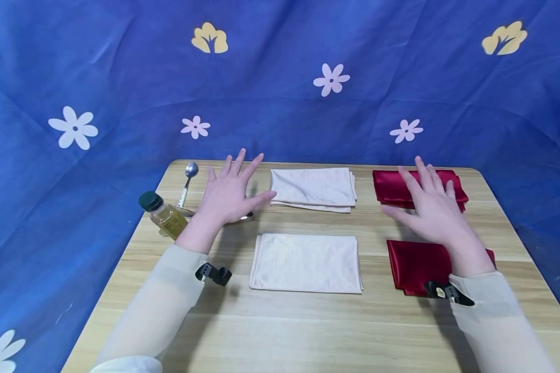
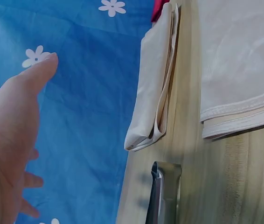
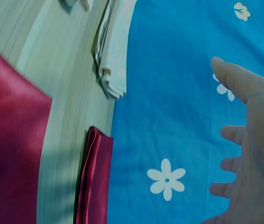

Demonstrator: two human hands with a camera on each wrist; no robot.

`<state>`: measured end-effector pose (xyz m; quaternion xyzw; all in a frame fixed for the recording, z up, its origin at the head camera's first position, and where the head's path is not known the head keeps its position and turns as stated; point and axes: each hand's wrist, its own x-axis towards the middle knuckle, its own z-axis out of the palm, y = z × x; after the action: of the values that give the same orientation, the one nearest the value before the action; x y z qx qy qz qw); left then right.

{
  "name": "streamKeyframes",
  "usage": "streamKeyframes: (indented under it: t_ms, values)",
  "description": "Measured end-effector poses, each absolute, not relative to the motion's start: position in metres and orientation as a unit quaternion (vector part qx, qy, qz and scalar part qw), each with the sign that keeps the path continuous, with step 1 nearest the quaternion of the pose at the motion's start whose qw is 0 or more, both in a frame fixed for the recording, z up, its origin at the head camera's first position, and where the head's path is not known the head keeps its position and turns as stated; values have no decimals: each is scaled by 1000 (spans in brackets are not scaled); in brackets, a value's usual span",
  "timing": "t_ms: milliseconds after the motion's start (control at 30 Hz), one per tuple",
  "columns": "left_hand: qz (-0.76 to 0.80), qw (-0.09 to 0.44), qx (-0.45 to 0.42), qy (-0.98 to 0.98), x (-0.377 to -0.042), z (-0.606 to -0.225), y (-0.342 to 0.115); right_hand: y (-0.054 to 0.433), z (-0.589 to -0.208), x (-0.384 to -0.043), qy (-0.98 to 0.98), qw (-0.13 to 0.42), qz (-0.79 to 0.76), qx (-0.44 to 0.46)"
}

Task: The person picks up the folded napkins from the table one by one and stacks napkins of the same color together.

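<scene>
My left hand (image 1: 231,192) hovers over the back left of the table, palm down, with fingers spread and nothing in them. Partly hidden beneath it lies a metal utensil whose bent end (image 2: 169,186) looks like that of tongs. Left of that hand are a spoon (image 1: 184,186) and a bottle (image 1: 169,220) of yellow liquid with a dark green cap. On the right, my other hand (image 1: 433,210) is held spread above two folded red satin cloths, overlapping the back cloth (image 1: 389,187) and the front cloth (image 1: 417,264) in the head view.
Two folded white cloths lie mid-table, one at the back (image 1: 312,186) and one nearer the front (image 1: 308,263). The wooden table (image 1: 308,331) meets a blue flowered curtain (image 1: 280,103) along its far edge. Both wrists wear dark straps.
</scene>
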<state>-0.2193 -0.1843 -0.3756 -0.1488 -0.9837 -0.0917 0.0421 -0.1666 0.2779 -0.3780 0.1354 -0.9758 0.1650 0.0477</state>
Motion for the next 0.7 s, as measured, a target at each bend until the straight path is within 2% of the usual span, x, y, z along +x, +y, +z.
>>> streamKeyframes:
  t_ms: [400, 700]
  values:
    - [-202, 50, -138, -968, -231, -387, -188, 263, -384, -179, -947, 35, 288, 135]
    - [-282, 51, -146, -947, -241, -401, -191, 254, -397, -193, -915, 71, 375, 129]
